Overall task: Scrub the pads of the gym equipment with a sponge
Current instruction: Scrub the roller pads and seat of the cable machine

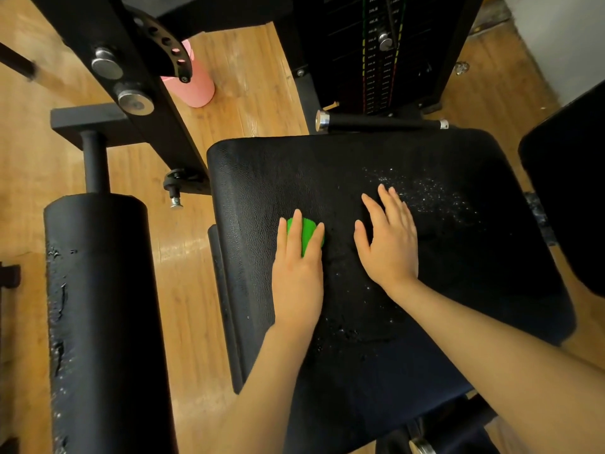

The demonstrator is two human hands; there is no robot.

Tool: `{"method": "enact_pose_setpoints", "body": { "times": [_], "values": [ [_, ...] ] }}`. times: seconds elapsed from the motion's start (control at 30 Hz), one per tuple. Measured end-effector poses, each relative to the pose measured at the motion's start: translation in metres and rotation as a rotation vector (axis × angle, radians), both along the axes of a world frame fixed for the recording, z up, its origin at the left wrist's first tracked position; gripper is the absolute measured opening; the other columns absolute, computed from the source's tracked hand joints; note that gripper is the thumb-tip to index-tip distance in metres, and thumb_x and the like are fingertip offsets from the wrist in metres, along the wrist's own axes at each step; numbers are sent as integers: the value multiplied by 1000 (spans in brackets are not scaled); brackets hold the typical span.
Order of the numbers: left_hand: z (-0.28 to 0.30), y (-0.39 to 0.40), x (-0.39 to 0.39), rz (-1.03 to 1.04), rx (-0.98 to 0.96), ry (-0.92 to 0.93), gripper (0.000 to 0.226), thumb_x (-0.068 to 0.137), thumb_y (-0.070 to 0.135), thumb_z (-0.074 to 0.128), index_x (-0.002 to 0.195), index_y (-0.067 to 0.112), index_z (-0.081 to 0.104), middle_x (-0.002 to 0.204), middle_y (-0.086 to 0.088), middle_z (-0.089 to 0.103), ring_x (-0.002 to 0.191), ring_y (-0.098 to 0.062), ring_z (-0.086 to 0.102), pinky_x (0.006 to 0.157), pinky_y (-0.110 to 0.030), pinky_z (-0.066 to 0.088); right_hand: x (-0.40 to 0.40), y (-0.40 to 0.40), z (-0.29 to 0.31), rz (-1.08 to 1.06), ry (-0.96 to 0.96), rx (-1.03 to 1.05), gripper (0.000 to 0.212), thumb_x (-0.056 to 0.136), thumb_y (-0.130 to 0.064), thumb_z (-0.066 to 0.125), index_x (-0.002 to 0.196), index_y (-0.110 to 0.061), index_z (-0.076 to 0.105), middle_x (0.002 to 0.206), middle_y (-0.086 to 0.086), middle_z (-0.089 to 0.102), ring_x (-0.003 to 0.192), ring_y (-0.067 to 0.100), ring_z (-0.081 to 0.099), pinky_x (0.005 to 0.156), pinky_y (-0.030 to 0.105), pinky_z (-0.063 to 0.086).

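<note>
The small bright green sponge (306, 235) was seen pressed flat on the left half of the wide black leather-grain seat pad (474, 273) beneath the left hand (299, 273). That hand's fingers were laid straight and slightly spread over the sponge, with green showing between them; no curling round its edges was visible. The right hand (389, 244) was laid palm-down just beside it on the pad, fingers straight and apart, holding nothing. A patch of white foam specks (435, 198) was noted on the pad beyond the right fingertips, and scattered droplets lay nearer the body.

The sponge was judged light, soft and compressible, so it would flatten under the palm and might slip out on the wet, smooth vinyl. A hold across its top with the fingertips hooked over its far edge was judged the most secure. The pad itself was judged firm and fixed, needing no support.

A black cylindrical roller pad (98, 306) with a cracked, flaking surface stood to the left, and a pink bottle (196, 86) stood on the wooden floor (252, 77).
</note>
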State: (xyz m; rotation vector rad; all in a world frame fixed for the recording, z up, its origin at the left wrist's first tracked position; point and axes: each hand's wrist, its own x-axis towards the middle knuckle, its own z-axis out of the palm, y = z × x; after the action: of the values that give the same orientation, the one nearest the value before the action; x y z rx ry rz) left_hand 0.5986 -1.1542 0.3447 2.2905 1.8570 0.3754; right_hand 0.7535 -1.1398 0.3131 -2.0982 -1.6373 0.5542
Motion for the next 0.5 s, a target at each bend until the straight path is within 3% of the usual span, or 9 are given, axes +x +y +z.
{"method": "enact_pose_setpoints", "body": {
  "times": [0.2, 0.33, 0.5],
  "values": [
    [-4, 44, 9, -27, -3, 9, 41, 89, 2, 64, 129, 10, 60, 148, -20, 39, 140, -42, 29, 101, -47, 43, -1, 0, 1, -5, -5, -13, 48, 98, -34, 43, 144, -20, 40, 157, 5, 26, 147, 19, 14, 118, 35, 9],
    [-5, 81, 21, -32, -26, 8, 39, 92, 4, 58, 131, 10, 58, 150, -20, 37, 142, -42, 26, 101, -49, 42, 0, 1, 0, -5, -18, -13, 48, 99, -35, 42, 144, -21, 40, 157, 5, 26, 147, 19, 14, 118, 36, 10],
    [-2, 59, 14, -61, -13, 11, 44, 91, 4, 60, 133, 13, 57, 151, -18, 35, 142, -40, 26, 100, -48, 43, -1, 0, -1, -6, -13, 1, 47, 98, -34, 43, 144, -20, 42, 156, 6, 28, 147, 20, 16, 119, 38, 14]
  ]
}}
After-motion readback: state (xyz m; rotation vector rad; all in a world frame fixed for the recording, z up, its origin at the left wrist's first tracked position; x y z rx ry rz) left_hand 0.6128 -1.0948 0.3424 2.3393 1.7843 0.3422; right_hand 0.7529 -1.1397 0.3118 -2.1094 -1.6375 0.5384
